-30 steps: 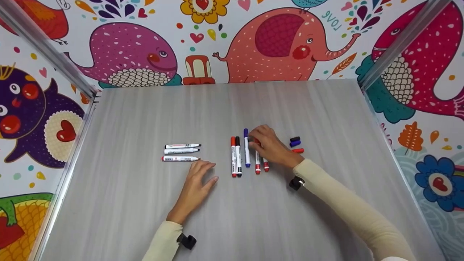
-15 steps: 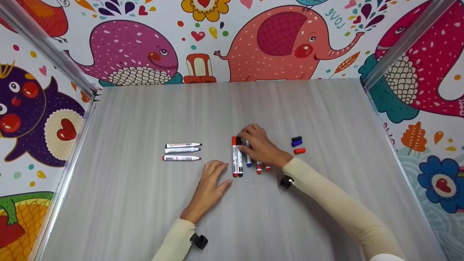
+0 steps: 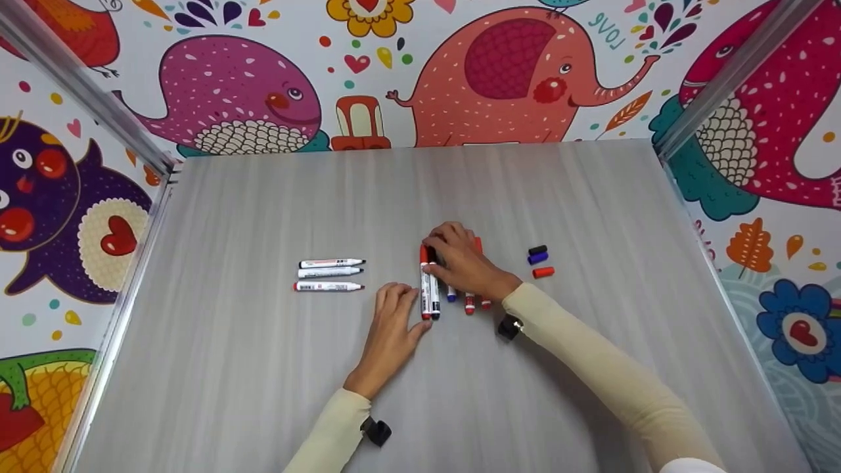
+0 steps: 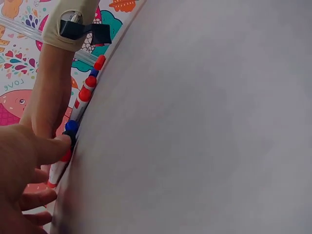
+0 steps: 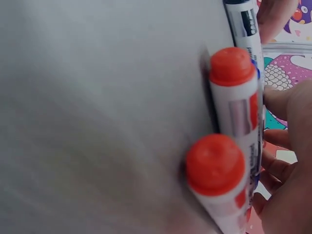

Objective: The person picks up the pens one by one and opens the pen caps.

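Five capped markers lie side by side near the table's middle: a red one [image 3: 424, 282], a black one [image 3: 434, 292], a blue one [image 3: 451, 297] and two more red ones [image 3: 469, 303]. My right hand [image 3: 441, 253] lies over their upper halves, its curled fingertips on the black marker's cap. In the right wrist view the two red ends [image 5: 233, 66] fill the frame, with the black marker [image 5: 242, 22] beyond. My left hand [image 3: 404, 305] rests flat on the table, fingers straight. Its thumb [image 4: 53, 146] touches the lower ends of the red and black markers.
Three uncapped white markers [image 3: 328, 274] lie in a stack at the left. Black [image 3: 537, 250], blue [image 3: 537, 259] and red [image 3: 543, 272] caps sit to the right. Metal rails [image 3: 85, 92] and patterned walls border the grey table [image 3: 263, 394].
My right hand has slid left across the row, from the blue and red markers onto the black one. My left hand has moved right until its thumb reached the marker ends.
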A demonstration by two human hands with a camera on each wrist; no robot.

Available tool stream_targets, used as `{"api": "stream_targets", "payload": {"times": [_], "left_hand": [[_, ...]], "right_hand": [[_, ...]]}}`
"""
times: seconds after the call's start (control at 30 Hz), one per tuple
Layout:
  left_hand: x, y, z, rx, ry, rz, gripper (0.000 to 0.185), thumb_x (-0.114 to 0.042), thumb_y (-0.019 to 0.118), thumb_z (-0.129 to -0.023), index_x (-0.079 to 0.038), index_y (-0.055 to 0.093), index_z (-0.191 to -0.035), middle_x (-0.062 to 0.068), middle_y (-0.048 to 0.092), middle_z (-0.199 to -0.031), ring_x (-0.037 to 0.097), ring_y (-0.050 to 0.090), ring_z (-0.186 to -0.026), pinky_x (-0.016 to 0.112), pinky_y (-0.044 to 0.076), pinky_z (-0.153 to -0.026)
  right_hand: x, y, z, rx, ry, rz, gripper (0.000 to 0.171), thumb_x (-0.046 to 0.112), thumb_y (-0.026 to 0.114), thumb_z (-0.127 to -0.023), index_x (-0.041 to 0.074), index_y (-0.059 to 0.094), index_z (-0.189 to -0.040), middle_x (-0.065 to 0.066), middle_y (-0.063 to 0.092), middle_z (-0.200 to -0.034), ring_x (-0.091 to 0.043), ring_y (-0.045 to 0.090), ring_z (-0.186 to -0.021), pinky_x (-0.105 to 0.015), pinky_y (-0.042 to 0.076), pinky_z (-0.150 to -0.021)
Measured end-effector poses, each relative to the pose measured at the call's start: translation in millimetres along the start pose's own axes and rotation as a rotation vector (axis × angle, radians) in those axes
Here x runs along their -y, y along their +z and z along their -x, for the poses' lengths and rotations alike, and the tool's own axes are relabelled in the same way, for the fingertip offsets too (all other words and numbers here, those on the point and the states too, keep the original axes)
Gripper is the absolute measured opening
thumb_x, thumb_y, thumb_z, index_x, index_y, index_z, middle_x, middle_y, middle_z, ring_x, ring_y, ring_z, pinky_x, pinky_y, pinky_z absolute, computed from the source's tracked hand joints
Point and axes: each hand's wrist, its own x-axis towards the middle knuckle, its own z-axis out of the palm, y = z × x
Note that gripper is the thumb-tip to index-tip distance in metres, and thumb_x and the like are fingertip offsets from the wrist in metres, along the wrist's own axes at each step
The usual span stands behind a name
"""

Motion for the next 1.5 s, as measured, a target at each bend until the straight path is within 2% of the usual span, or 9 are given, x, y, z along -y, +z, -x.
{"api": "stream_targets", "payload": {"times": [0.2, 0.43, 0.6, 0.8, 0.9, 1.07, 1.2, 1.33, 1.5], "left_hand": [[-2.1, 3.0, -2.8, -0.020, 0.014, -0.023, 0.052, -0.012, 0.092, -0.091, 0.003, 0.070, -0.136, 0.015, 0.059, -0.137, 0.036, 0.045, -0.140, 0.050, 0.044, -0.116], [-0.4, 1.3, -4.7, 0.012, -0.001, -0.008, 0.052, -0.017, 0.090, -0.093, 0.002, 0.070, -0.137, 0.015, 0.058, -0.139, 0.035, 0.044, -0.141, 0.050, 0.043, -0.118], [0.1, -6.2, -5.8, 0.020, -0.002, 0.008, 0.060, -0.018, 0.093, -0.090, 0.004, 0.068, -0.140, 0.014, 0.058, -0.140, 0.034, 0.043, -0.143, 0.050, 0.041, -0.119], [-3.5, -20.7, -8.5, 0.019, 0.034, 0.026, 0.068, -0.017, 0.097, -0.085, 0.005, 0.066, -0.142, 0.013, 0.057, -0.141, 0.034, 0.043, -0.142, 0.050, 0.043, -0.118], [-6.6, -27.5, -9.4, 0.054, 0.037, 0.060, 0.074, -0.019, 0.098, -0.084, 0.005, 0.065, -0.144, 0.013, 0.057, -0.144, 0.034, 0.043, -0.144, 0.051, 0.043, -0.118], [-13.0, -37.6, -12.2, 0.161, -0.005, 0.153, 0.085, -0.025, 0.099, -0.084, 0.004, 0.058, -0.153, 0.015, 0.053, -0.153, 0.035, 0.039, -0.149, 0.054, 0.041, -0.122], [-16.1, -44.8, -14.3, 0.237, -0.012, 0.230, 0.094, -0.033, 0.098, -0.085, 0.005, 0.051, -0.158, 0.019, 0.050, -0.158, 0.038, 0.038, -0.152, 0.057, 0.038, -0.124], [-16.3, -49.3, -14.9, 0.295, 0.004, 0.289, 0.102, -0.041, 0.096, -0.085, 0.005, 0.047, -0.162, 0.019, 0.049, -0.161, 0.037, 0.040, -0.153, 0.059, 0.037, -0.125], [-17.6, -51.8, -15.5, 0.351, 0.032, 0.377, 0.104, -0.038, 0.095, -0.086, 0.002, 0.041, -0.166, 0.018, 0.045, -0.166, 0.036, 0.039, -0.156, 0.060, 0.034, -0.127]], "right_hand": [[1, 0, -2, 0.010, -0.004, 0.005, 0.050, 0.033, 0.073, -0.108, 0.004, 0.066, -0.148, -0.017, 0.054, -0.150, -0.036, 0.039, -0.145, -0.059, 0.031, -0.121], [3, -3, -3, 0.023, -0.003, -0.015, 0.047, 0.030, 0.074, -0.108, 0.001, 0.067, -0.145, -0.018, 0.053, -0.151, -0.036, 0.037, -0.147, -0.059, 0.030, -0.122], [7, -9, -3, -0.005, -0.026, -0.076, 0.044, 0.029, 0.075, -0.107, 0.000, 0.068, -0.140, -0.021, 0.052, -0.154, -0.037, 0.036, -0.150, -0.059, 0.028, -0.122], [15, -20, 0, -0.058, -0.067, -0.128, 0.044, 0.025, 0.076, -0.106, -0.004, 0.068, -0.138, -0.024, 0.054, -0.152, -0.039, 0.038, -0.148, -0.062, 0.028, -0.123], [19, -23, 4, -0.062, -0.075, -0.152, 0.042, 0.024, 0.076, -0.107, -0.004, 0.069, -0.137, -0.024, 0.054, -0.152, -0.038, 0.038, -0.148, -0.061, 0.028, -0.122], [24, -30, 10, -0.075, -0.099, -0.174, 0.035, 0.022, 0.073, -0.108, -0.002, 0.070, -0.133, -0.023, 0.056, -0.150, -0.036, 0.042, -0.146, -0.060, 0.031, -0.121], [30, -37, 15, -0.076, -0.122, -0.205, 0.030, 0.019, 0.073, -0.108, -0.002, 0.070, -0.130, -0.019, 0.056, -0.149, -0.035, 0.043, -0.144, -0.059, 0.032, -0.121], [35, -44, 21, -0.051, -0.127, -0.229, 0.030, 0.022, 0.071, -0.110, -0.001, 0.069, -0.129, -0.015, 0.055, -0.151, -0.032, 0.044, -0.144, -0.056, 0.034, -0.123], [40, -51, 27, -0.036, -0.144, -0.252, 0.027, 0.021, 0.070, -0.110, 0.000, 0.068, -0.127, -0.018, 0.056, -0.149, -0.033, 0.045, -0.144, -0.057, 0.035, -0.122]]}}
